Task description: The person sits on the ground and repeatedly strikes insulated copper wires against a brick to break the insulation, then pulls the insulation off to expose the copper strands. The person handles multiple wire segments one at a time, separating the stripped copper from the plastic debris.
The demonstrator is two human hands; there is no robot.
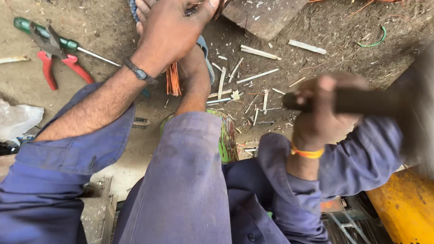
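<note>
Copper strands (173, 80) pinched shut in your left hand (170, 29) lie over your sandalled foot (190, 62), so your right hand (320, 112), fisted on the blurred hammer (369, 102), risks striking toes or fingers if it glances.

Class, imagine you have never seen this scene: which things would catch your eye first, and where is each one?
First, the right hand at centre right, gripping a dark hammer handle blurred by motion. Next, the left hand at top centre, pinching a bundle of copper wire whose orange strands hang by the foot. The red-handled pliers lie across a green-handled screwdriver on the dirt at upper left.
</note>
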